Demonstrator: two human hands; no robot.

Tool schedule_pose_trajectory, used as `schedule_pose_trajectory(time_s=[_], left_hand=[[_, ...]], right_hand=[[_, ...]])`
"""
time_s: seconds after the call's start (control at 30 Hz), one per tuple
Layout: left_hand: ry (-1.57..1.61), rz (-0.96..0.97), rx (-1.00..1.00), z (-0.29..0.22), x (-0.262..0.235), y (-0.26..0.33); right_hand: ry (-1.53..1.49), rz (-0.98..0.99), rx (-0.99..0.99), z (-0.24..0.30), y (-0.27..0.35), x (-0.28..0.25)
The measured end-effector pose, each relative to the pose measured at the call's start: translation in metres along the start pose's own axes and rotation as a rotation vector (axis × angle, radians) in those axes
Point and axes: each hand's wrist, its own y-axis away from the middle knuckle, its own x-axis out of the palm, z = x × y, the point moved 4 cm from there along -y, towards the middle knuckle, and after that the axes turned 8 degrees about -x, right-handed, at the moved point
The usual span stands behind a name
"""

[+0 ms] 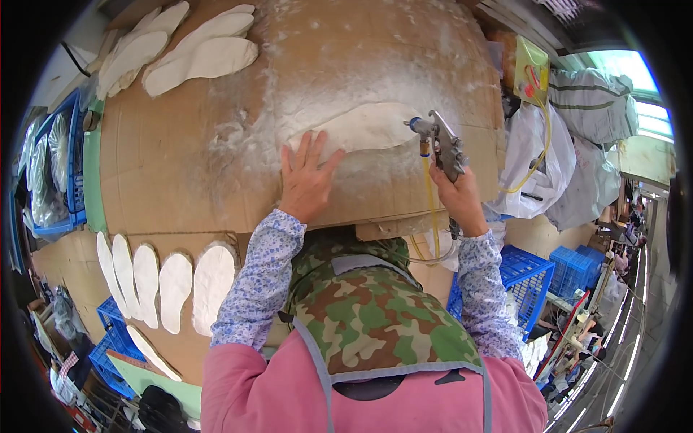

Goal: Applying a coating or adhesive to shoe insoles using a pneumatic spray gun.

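A pale, sole-shaped piece (375, 124) lies on the cardboard-covered table in front of me, its long side running left to right. My left hand (309, 186) rests with spread fingers on its near left edge. In my right hand (462, 200) is a metal spray gun (446, 143), gripped by the handle. Its blue-ringed nozzle points left, close to the right end of the sole piece. From under the gun a yellow tube (431, 189) hangs down past the table edge. Whitish fluffy residue surrounds the piece on the cardboard (173, 159).
Stacked sole pieces (209, 61) lie at the far left; several more (175, 289) stand in a row at the near left. A blue crate (68, 166) holds plastic-wrapped goods. On the right are a yellow container (530, 68), white bags (538, 162) and another blue crate (530, 278).
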Motion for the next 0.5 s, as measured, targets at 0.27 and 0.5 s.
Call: schedule_pose_trajectory(time_s=[0.27,0.5], left_hand=[[-0.047,-0.068,-0.144,0.023,-0.015,0.027],[-0.044,-0.066,-0.231,0.032,-0.016,0.044]], right_hand=[[-0.015,0.17,0.088,0.032,0.004,0.047],[0.036,0.304,0.065,0.054,0.006,0.074]])
